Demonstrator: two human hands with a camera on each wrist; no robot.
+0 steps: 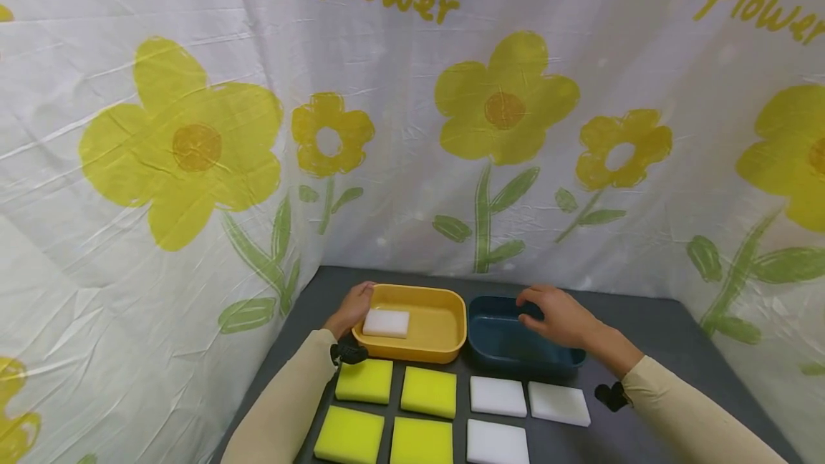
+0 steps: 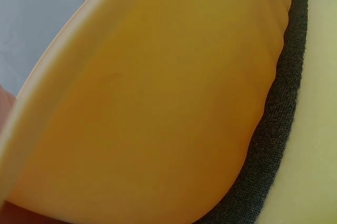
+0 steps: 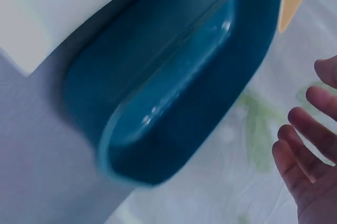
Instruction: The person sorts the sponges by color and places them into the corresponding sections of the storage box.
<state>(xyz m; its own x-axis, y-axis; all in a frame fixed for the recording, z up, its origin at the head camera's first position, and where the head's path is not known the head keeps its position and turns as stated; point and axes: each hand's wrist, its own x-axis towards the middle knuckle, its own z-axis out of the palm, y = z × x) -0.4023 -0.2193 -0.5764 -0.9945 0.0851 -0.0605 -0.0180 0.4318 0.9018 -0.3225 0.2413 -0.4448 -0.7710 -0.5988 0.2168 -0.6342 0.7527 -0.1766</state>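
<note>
My left hand [image 1: 353, 306] grips the left end of a yellow plastic bin [image 1: 445, 349] at its rim; most of that hand is out of the left wrist view. Inside the bin, at its left side, lies a white sponge [image 1: 386, 323]. Just to the right stands a dark blue bin [image 1: 522, 359] with nothing visible in it. My right hand [image 1: 557, 315] hovers over its right part, fingers loosely bent and holding nothing. In the right wrist view the same hand [image 3: 316, 145] shows spread fingers apart from the blue bin [image 3: 174, 82].
In front of the yellow bin, several yellow sponges [image 1: 428, 392] lie in rows on the dark grey table [image 1: 651, 349]. White sponges [image 1: 498, 396] lie before the blue bin. A flower-printed curtain [image 1: 399, 220] hangs behind and at both sides.
</note>
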